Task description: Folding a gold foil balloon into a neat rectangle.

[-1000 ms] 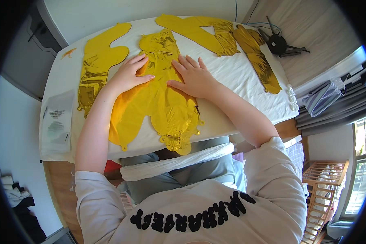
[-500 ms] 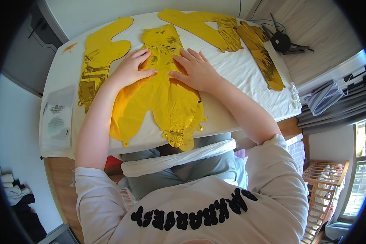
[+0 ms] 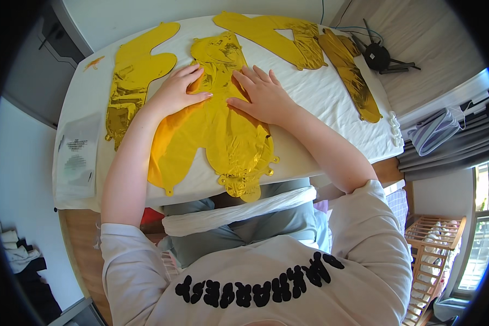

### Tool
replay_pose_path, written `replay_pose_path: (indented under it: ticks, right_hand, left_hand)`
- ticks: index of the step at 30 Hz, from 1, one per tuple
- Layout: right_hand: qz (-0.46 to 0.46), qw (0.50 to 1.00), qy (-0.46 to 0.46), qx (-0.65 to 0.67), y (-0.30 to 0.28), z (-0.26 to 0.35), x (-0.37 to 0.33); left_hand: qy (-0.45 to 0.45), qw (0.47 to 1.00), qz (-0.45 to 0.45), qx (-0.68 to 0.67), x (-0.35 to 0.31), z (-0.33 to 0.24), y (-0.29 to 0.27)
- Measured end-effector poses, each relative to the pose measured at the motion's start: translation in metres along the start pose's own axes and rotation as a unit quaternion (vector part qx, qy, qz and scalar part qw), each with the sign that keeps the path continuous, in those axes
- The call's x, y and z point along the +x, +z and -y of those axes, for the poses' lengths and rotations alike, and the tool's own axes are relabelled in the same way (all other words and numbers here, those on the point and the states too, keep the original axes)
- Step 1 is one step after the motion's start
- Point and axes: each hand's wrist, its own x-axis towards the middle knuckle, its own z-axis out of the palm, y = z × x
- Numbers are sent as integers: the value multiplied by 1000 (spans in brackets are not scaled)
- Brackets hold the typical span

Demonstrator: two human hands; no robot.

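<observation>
A flat gold foil balloon lies lengthwise on the white-covered table, its lower end hanging over the near edge. My left hand presses flat on its upper left part, fingers spread. My right hand presses flat on its upper right part, fingers apart. Both palms rest on the foil and grip nothing.
Another gold foil balloon lies at the left, and two more at the back and right. A clear plastic packet sits at the table's left edge. A black stand with cables is on the floor beyond; a wooden rack stands lower right.
Both hands have slid slightly up the balloon toward its far end while staying flat on it. The foil looks smoother under them.
</observation>
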Motion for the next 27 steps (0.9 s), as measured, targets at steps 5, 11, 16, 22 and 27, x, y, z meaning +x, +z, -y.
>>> replay_pose_path:
  ticks: [5, 11, 16, 22, 27]
  right_hand:
    - [4, 1000, 9, 7, 5, 2, 0]
    - [12, 1000, 3, -6, 4, 2, -1]
    - [8, 1000, 3, -13, 7, 0, -2]
    - [-1, 1000, 6, -27, 13, 3, -1]
    - [-4, 1000, 5, -15, 12, 0, -2]
  left_hand:
    - [-4, 1000, 0, 3, -1, 0, 0]
    - [3, 1000, -1, -2, -1, 3, 0]
    - [5, 1000, 1, -11, 0, 1, -1]
    - [6, 1000, 0, -2, -1, 5, 0]
    - [-34, 982, -22, -187, -1, -6, -3]
